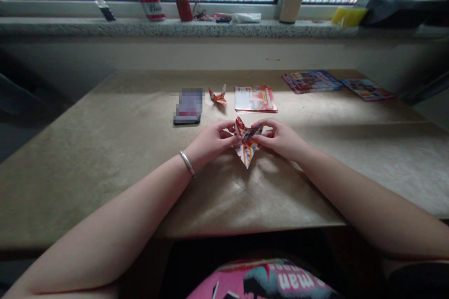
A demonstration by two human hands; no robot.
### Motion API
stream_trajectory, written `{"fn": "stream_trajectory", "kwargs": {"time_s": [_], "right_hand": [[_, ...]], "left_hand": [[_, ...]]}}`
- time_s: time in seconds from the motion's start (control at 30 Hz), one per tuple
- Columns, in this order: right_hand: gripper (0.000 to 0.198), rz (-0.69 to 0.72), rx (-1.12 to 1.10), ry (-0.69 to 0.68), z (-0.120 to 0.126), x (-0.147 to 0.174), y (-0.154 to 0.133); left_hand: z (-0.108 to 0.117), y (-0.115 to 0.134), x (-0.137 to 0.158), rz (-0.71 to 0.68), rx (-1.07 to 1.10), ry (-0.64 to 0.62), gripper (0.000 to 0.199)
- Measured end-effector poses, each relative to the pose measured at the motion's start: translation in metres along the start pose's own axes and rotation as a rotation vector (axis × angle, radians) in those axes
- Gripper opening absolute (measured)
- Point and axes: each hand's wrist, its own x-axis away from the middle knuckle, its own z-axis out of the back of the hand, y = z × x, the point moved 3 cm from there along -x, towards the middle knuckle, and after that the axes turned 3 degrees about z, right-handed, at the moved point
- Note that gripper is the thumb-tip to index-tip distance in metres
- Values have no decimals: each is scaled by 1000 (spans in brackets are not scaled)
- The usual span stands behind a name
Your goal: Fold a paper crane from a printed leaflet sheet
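Between my two hands is a sheet of printed paper [247, 149], partly folded, red, white and orange, with one point toward me and flaps raised at the top. My left hand [218, 136] pinches its left side between thumb and fingers. On the right edge, my right hand [278, 136] grips it the same way. Just beyond stands a small folded paper crane [219, 97] in similar red paper. A stack of printed paper sheets [256, 99] lies to its right. Left of the crane rests a phone [188, 106], its screen blurred out.
Colourful booklets or paper packs [312, 81] lie at the back right, with another pack [368, 89] beside them. On the stone windowsill [122, 29] stand a red can [149, 1], a red container [184, 7] and a yellow object [348, 16]. The table's front edge runs below my forearms.
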Motion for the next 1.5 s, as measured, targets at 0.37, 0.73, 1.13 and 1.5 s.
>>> {"fn": "stream_trajectory", "kwargs": {"time_s": [0.37, 0.73, 1.13, 1.5], "right_hand": [[37, 143, 54, 0, -1, -4, 6], [38, 132, -47, -18, -4, -1, 3], [40, 161, -70, -4, -2, -3, 3], [46, 105, -265, 29, -8, -1, -2]], "left_hand": [[-1, -2, -1, 14, -75, -33, 41], [-2, 2, -2, -42, 33, -14, 36], [-1, 5, -1, -45, 125, 1, 44], [-4, 7, 2, -14, 187, 105, 50]]}}
